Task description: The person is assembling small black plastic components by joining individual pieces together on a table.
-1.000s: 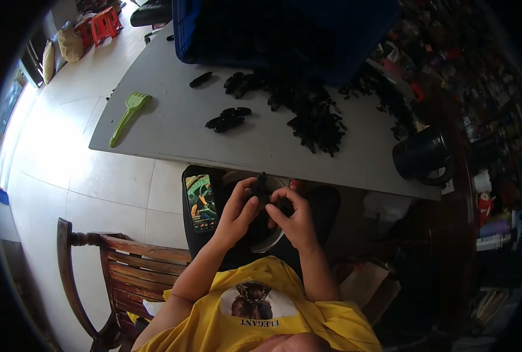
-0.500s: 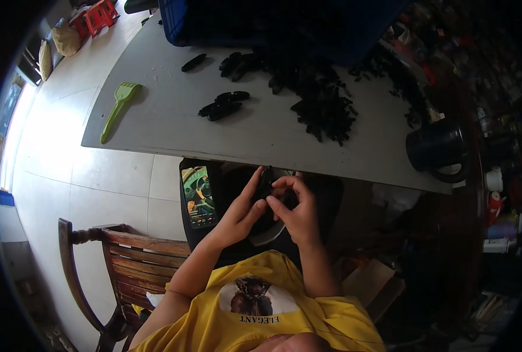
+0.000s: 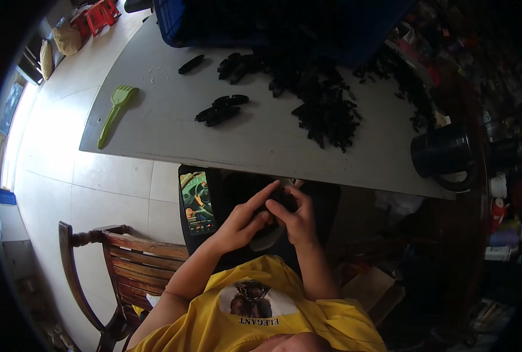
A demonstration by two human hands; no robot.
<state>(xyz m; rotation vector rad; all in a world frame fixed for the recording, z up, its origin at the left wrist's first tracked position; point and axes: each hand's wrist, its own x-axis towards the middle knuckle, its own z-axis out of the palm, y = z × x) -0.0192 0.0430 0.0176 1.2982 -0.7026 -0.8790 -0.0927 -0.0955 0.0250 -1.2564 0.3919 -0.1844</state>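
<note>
Over my lap, just below the table edge, my two hands meet round a small black part (image 3: 278, 197), mostly hidden by the fingers and too dark to make out. My left hand (image 3: 237, 226) has its index finger stretched along the part and its thumb bent in. My right hand (image 3: 297, 222) pinches from the other side, thumb across the front. Beneath them sits a dark round container with a pale rim (image 3: 268, 242). On the table lie a few long oval black pieces (image 3: 221, 111) and a heap of small black pieces (image 3: 328, 120).
A blue crate (image 3: 166, 26) stands at the far side of the grey table (image 3: 161, 132). A green rake-like tool (image 3: 116, 111) lies left, a dark mug (image 3: 441, 151) right. A lit phone (image 3: 196, 202) rests by my left hand. A wooden chair (image 3: 140, 252) is at left.
Both hands have drawn closer together. My left index finger now reaches over toward my right fingers, and the black part is more covered. The head view has shifted slightly.
</note>
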